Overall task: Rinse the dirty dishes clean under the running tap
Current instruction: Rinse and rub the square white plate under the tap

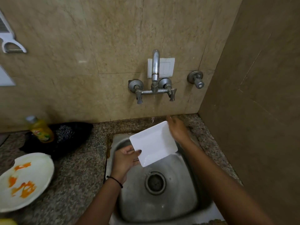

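Granite counter (81, 176), steel sink (178, 200), wall tap (155, 65). Over the sink, the left hand (126, 159) pinches the dish (154, 143) by its near corner, thumb on top. The right hand (178, 132) lies straight-fingered against the far edge. Best to tilt the dish under the stream so the water drains off — the stained plate (26, 181) waits.

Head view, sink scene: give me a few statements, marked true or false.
1. The left hand grips the square white dish over the sink. True.
2. The round plate on the counter is clean. False: it has orange smears.
3. The right hand holds a sponge. False: no sponge; it touches the dish's right edge.
4. A yellow bottle stands left of the sink. True.
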